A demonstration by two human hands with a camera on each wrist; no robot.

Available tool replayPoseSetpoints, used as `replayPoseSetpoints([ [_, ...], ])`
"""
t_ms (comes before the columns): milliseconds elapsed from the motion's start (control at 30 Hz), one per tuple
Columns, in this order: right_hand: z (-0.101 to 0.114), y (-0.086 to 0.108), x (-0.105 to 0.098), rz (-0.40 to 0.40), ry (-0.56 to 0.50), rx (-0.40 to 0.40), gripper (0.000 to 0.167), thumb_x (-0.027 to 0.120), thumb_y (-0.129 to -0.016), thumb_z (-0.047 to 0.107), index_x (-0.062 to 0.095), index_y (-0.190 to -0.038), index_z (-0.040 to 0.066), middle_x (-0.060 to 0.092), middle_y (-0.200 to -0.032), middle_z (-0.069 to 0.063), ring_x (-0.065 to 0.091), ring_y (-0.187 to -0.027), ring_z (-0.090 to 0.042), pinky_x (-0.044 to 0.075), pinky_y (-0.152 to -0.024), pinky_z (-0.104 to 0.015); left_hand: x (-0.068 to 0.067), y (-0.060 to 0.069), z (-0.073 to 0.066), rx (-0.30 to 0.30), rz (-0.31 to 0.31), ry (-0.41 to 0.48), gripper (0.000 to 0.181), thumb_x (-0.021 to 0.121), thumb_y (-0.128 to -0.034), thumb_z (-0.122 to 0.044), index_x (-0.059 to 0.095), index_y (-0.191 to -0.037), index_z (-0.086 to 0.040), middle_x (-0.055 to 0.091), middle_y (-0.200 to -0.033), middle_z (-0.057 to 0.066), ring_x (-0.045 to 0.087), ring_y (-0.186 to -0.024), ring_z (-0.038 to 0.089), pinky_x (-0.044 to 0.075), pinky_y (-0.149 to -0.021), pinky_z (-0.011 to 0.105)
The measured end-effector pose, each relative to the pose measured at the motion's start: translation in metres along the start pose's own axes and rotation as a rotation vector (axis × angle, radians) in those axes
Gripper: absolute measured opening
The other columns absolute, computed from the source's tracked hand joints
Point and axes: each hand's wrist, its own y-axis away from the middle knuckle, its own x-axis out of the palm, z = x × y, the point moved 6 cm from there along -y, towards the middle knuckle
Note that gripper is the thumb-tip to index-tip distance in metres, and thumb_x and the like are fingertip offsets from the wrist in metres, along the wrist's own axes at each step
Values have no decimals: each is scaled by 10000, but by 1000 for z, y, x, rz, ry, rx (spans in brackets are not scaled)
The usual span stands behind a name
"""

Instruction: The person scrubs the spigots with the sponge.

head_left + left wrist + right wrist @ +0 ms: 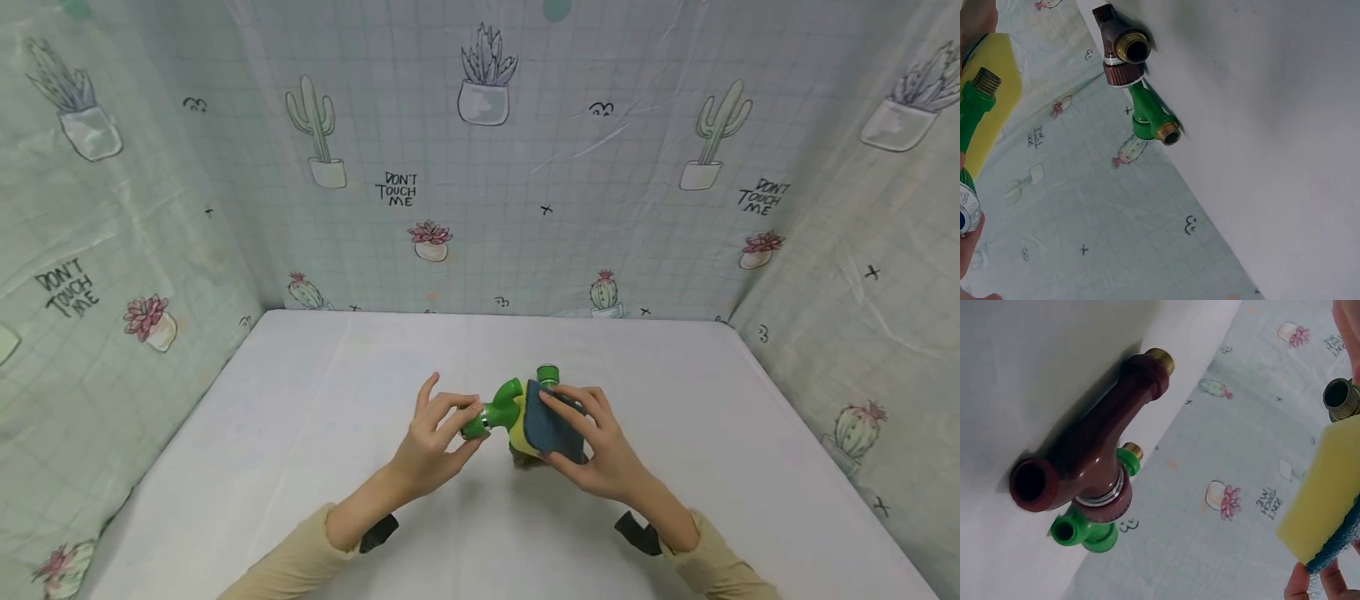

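A green branched pipe fitting [507, 403] with a threaded end is pinched by its lower end between thumb and fingers of my left hand [429, 448]. My right hand [609, 457] grips a sponge [553, 423], yellow with a dark blue scouring side, its thumb and fingers on the blue side. The sponge's yellow face [1322, 487] lies up against the fitting; whether it presses cannot be seen. In the left wrist view the fitting's threaded end [985, 82] shows before the yellow sponge [1009, 94].
On the table beyond and below the hands lie a brown-red pipe fitting [1094, 440] with a brass thread and a second green fitting [1147, 112] beside it. The sponge partly covers them in the head view. Cloth walls stand around the white table [360, 358].
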Motion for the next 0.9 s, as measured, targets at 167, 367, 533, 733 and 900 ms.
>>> replayPoseSetpoints([
  [167, 0, -4, 0, -10, -48, 56, 584, 613, -800, 400, 487, -1271, 78, 461, -1257, -105, 389, -1062, -178, 419, -787, -319, 5, 1, -2, -29, 68, -36, 264, 674, -777, -156, 603, -990, -17, 583, -972, 98, 594, -892, 187, 289, -941, 634],
  [367, 0, -4, 0, 15, -12, 72, 577, 586, -807, 433, 490, -1273, 106, 456, -1261, -101, 376, -1050, -179, 438, -783, -351, 3, 2, -1, -34, 13, -67, 242, 579, -840, -212, 614, -971, -12, 588, -969, 107, 592, -877, 198, 301, -930, 626],
  [533, 2, -1, -2, 15, 79, 12, 564, 511, -833, 472, 506, -1259, 102, 459, -1261, -127, 375, -1037, -200, 418, -771, -375, 1, 0, 3, -54, -13, -42, 273, 553, -849, -231, 609, -978, 3, 585, -976, 111, 592, -851, 206, 307, -917, 616],
  [733, 4, 5, 0, 21, 225, -40, 539, 468, -840, 492, 522, -1253, 150, 479, -1252, -107, 396, -1003, -248, 395, -736, -394, -1, -4, 6, -68, -19, -46, 282, 644, -782, -173, 619, -1003, -1, 595, -977, 94, 567, -779, 165, 310, -909, 606],
  [900, 8, 6, 3, 53, 304, -38, 536, 439, -842, 508, 515, -1260, 181, 481, -1243, -97, 392, -977, -259, 344, -698, -372, 0, -6, 7, -73, -15, -95, 312, 675, -745, -157, 627, -1018, -13, 595, -955, 81, 563, -792, 161, 322, -893, 599],
])
